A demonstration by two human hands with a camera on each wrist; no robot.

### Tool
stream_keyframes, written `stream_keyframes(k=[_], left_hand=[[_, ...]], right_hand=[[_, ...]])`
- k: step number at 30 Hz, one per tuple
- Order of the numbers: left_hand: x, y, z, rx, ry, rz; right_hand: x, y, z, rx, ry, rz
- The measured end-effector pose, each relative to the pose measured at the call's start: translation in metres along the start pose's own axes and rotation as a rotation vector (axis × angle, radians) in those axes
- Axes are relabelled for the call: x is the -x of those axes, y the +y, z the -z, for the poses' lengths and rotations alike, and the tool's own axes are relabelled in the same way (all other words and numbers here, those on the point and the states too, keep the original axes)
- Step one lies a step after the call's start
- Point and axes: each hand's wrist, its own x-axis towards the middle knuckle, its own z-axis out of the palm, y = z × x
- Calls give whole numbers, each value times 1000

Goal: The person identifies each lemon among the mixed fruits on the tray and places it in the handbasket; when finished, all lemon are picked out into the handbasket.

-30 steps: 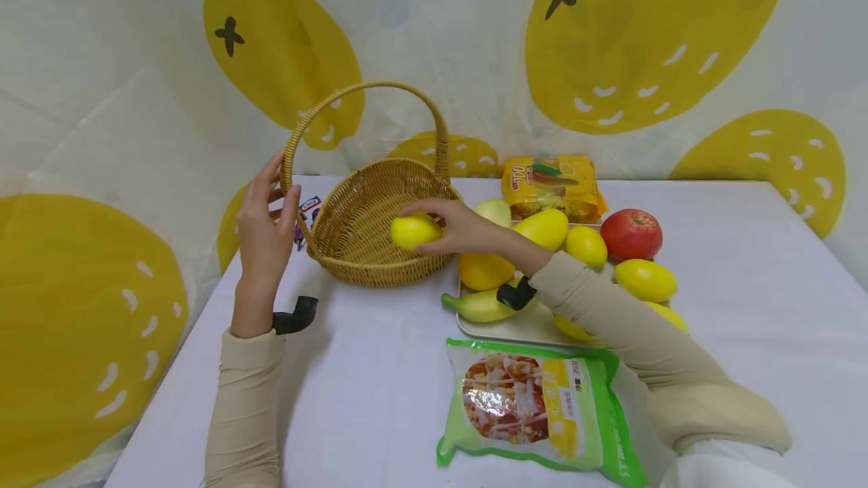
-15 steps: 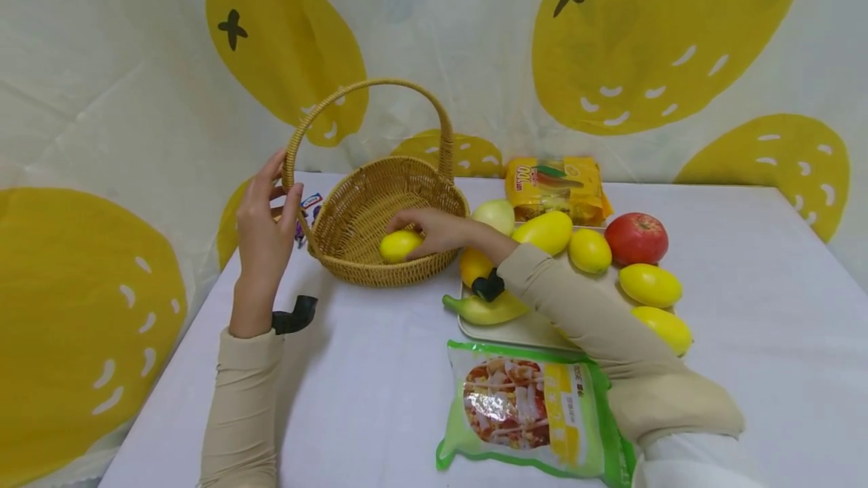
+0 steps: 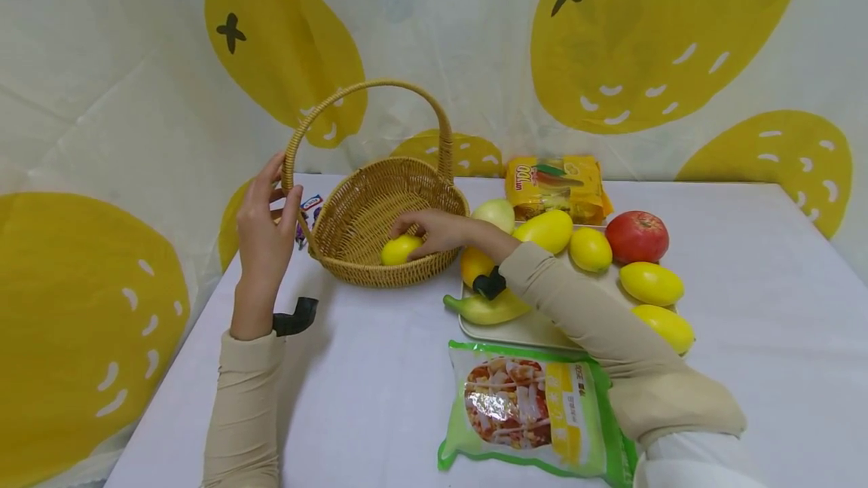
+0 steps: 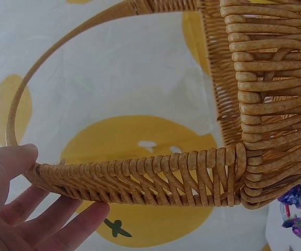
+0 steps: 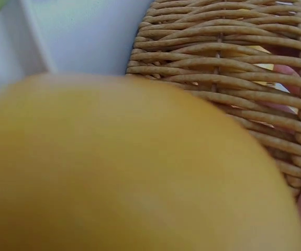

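Observation:
A wicker basket (image 3: 380,275) stands on the table with its tall handle (image 3: 371,84) upright. My left hand (image 3: 264,239) holds the handle's left side, thumb on one side and fingers on the other, as the left wrist view shows on the woven handle (image 4: 140,180). My right hand (image 3: 441,233) reaches over the basket's right rim and grips a lemon (image 3: 398,250) low inside, near the front wall. In the right wrist view a big orange-yellow fruit (image 5: 124,167) fills the foreground and hides most of the hand; the basket's woven side (image 5: 229,68) shows behind it.
Right of the basket, a tray (image 3: 505,332) bears a banana (image 3: 487,310), a red pomegranate (image 3: 637,237) and several yellow fruits. A yellow snack bag (image 3: 557,188) lies behind it, a green food bag (image 3: 525,409) in front. Purple wrappers (image 3: 309,213) lie left of the basket.
My right hand has moved left and down with the lemon, lower into the basket, and stays there over the last half second. The left hand keeps its hold on the handle.

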Motion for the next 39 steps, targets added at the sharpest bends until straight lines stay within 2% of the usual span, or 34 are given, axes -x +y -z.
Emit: stream_keyframes(k=[8,17,22,31,39], left_hand=[[1,-1,-2,-2,-7,5],[0,0,-2,-11,-15,19],[1,-1,-2,-10,-20,27],[0,-1,-2,-4,-23,35],[-1,-2,0,-10,-19,38]], right_hand=[[13,-1,5,-14,-12,-42],[36,-1,13,-133,9,43],[49,-2,20,-153,23,58],[83,-3,33,-155,66,67],[124,0,44,-153,162,39]])
